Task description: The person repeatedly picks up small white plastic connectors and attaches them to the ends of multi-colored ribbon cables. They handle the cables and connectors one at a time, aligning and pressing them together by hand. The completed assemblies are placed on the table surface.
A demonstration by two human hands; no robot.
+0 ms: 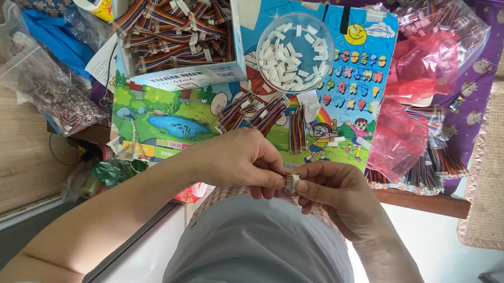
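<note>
My left hand [242,161] and my right hand [333,190] meet just in front of the low table's near edge. Between their fingertips sits a small white plastic connector [292,182] with a short rainbow ribbon cable end; the right fingers pinch the connector, the left fingers grip the wire side. On the table, past my hands, lie several short rainbow ribbon cables [265,113] in small bunches. A clear round bowl [296,43] of white connectors stands farther back.
A colourful cartoon mat [172,116] covers the table. A cardboard box [177,29] full of ribbon cables stands back left. Red plastic bags [411,104] and more cable bundles [431,164] lie right. Clear bags [45,82] of parts lie left.
</note>
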